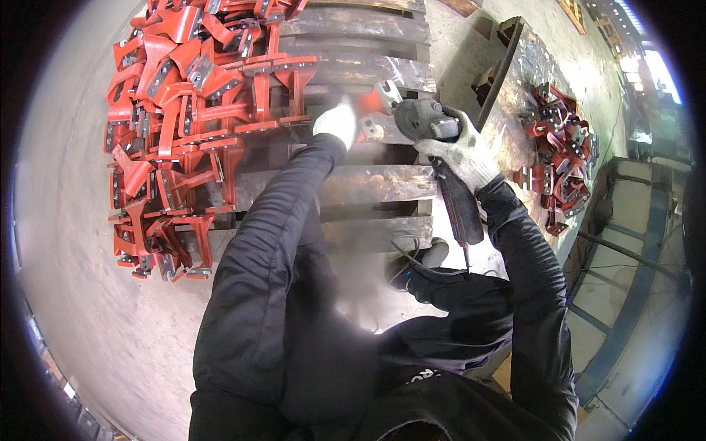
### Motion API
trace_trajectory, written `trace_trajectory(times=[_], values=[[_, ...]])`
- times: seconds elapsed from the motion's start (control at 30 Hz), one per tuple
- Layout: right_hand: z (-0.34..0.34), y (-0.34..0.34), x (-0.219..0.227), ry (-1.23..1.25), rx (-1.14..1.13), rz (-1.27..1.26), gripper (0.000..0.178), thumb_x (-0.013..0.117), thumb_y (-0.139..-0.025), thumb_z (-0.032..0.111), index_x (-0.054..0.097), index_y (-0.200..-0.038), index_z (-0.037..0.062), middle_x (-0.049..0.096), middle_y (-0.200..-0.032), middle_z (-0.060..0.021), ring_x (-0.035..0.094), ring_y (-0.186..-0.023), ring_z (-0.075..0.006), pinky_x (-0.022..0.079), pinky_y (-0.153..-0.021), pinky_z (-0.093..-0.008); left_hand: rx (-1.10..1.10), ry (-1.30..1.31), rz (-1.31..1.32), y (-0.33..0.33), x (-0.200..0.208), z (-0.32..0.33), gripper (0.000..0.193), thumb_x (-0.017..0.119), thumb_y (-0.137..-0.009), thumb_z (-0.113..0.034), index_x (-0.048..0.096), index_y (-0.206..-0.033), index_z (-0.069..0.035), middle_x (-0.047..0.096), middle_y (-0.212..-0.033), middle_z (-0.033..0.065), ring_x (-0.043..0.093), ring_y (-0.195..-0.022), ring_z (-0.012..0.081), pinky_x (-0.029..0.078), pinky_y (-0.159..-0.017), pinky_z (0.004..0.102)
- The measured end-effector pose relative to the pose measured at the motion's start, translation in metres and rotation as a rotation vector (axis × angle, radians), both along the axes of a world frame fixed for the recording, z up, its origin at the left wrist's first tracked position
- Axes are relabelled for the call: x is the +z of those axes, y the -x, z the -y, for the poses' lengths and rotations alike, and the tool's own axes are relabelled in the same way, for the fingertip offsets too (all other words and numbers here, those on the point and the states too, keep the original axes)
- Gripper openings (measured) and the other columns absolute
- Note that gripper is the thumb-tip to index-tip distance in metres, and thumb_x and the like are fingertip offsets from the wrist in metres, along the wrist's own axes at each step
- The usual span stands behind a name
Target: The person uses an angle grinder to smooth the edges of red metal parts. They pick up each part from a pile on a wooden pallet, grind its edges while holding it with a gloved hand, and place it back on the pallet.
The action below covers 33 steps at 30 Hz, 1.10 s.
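In a white glove, my left hand (336, 125) is closed on a red metal bracket (373, 101) with a bare grey end, held above the pallet. My right hand (465, 153), gloved too, grips an angle grinder (457, 202) by its head and upper body. The grinder's dark disc (414, 119) sits just right of the bracket, close to its bare end; whether they touch I cannot tell. From the grinder's lower end its cord runs down toward my legs. A blurred smear hides part of the bracket and my left fingers.
A large heap of red metal brackets (173, 95) covers the pallet's left side. Wooden slats (353, 44) of the pallet lie beneath my hands. To the right, a board-like surface (507, 140) bears a smaller pile of red brackets (560, 158). The black cord (434, 270) loops near my shoe.
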State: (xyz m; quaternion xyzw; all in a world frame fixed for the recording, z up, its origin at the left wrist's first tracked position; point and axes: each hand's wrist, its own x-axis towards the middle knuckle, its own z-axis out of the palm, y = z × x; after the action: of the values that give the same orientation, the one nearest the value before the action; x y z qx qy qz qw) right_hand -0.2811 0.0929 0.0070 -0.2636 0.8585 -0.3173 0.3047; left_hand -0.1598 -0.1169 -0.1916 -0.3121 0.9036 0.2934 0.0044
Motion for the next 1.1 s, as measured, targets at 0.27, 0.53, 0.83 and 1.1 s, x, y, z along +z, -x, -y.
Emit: trace_trajectory(times=[0.27, 0.53, 0.83, 1.1], values=[[0.02, -0.003, 0.017, -0.009, 0.128, 0.004, 0.093, 0.092, -0.067, 0.037, 0.049, -0.141, 0.0007, 0.065, -0.124, -0.0172, 0.064, -0.113, -0.0238, 0.051, -0.099, -0.0345, 0.004, -0.026, 0.009, -0.001, 0.015, -0.004, 0.053, 0.064, -0.089, -0.023, 0.048, -0.13, 0.007, 0.071, -0.09, 0.0276, 0.07, -0.087, 0.0452, 0.056, -0.076, 0.0545], [0.017, -0.001, 0.014, -0.028, 0.218, -0.073, 0.091, 0.091, -0.071, 0.036, 0.047, -0.142, -0.0013, 0.068, -0.119, -0.019, 0.068, -0.109, -0.0262, 0.055, -0.093, -0.0341, -0.013, -0.011, -0.033, -0.007, 0.014, -0.005, 0.049, 0.065, -0.09, -0.027, 0.049, -0.125, 0.004, 0.07, -0.09, 0.0278, 0.07, -0.087, 0.0457, 0.055, -0.075, 0.0554], [0.007, 0.013, 0.009, -0.044, 0.352, -0.135, 0.095, 0.093, -0.068, 0.04, 0.049, -0.14, -0.0017, 0.067, -0.121, -0.0178, 0.067, -0.108, -0.0249, 0.055, -0.094, -0.0333, 0.016, -0.035, -0.036, -0.007, 0.004, -0.004, 0.044, 0.061, -0.093, -0.025, 0.047, -0.123, 0.004, 0.07, -0.092, 0.0296, 0.068, -0.09, 0.048, 0.053, -0.076, 0.0567], [0.047, 0.031, -0.013, 0.089, 0.199, -0.011, 0.082, 0.091, -0.07, 0.029, 0.052, -0.135, -0.002, 0.068, -0.106, -0.0117, 0.068, -0.084, -0.0159, 0.058, -0.075, -0.0293, -0.015, -0.042, 0.033, -0.001, 0.015, -0.004, 0.048, 0.063, -0.092, -0.024, 0.045, -0.125, 0.005, 0.07, -0.093, 0.0291, 0.069, -0.09, 0.0471, 0.054, -0.076, 0.0557]])
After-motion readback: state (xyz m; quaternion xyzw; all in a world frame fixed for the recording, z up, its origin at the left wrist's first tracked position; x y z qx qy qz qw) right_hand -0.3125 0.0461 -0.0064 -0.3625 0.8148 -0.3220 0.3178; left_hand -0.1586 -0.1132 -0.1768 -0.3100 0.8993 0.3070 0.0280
